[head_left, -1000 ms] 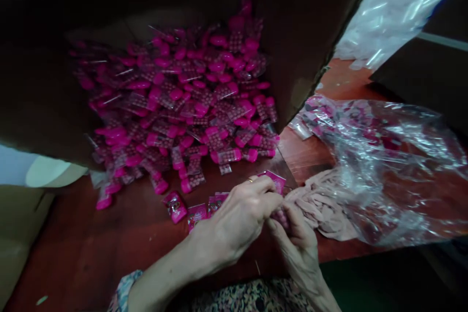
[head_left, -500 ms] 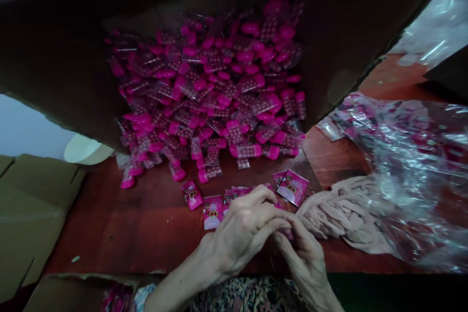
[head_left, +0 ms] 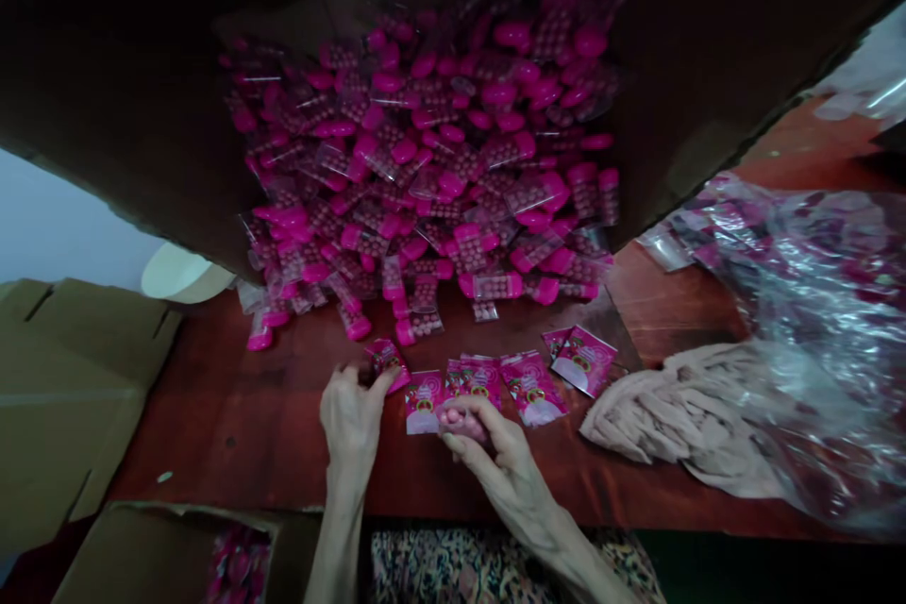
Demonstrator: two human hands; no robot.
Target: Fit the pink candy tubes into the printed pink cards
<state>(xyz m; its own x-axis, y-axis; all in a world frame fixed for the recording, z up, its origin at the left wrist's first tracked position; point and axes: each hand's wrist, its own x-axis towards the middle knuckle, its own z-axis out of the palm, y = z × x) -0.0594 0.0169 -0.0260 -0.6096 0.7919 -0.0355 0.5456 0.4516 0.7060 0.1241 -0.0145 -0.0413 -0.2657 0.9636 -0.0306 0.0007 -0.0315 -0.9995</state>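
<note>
In the head view, my left hand (head_left: pixel 352 411) reaches to a small pink printed sachet (head_left: pixel 389 360) on the table. Its thumb touches or overlaps the sachet's near edge, and the fingers are apart from the thumb, partly curled. Between thumb and fingers, my right hand (head_left: pixel 499 458) holds a small clear tube of pink candy balls (head_left: pixel 463 425); the hand covers part of it. Just beyond the right hand, several more pink sachets (head_left: pixel 532 387) lie in a loose row, a few overlapping.
A large carton (head_left: pixel 679 85) lies open towards me, with a heap of pink-capped candy tubes (head_left: pixel 431 179) spilling out. To the right are a crumpled beige cloth (head_left: pixel 679 415) and clear plastic bagging (head_left: pixel 828 330). Another carton (head_left: pixel 283 547) with pink items sits below the table's front edge.
My hands have moved apart. The left has gone left to the single sachet; the right has shifted left, showing the candy tube and uncovering the row of sachets.
</note>
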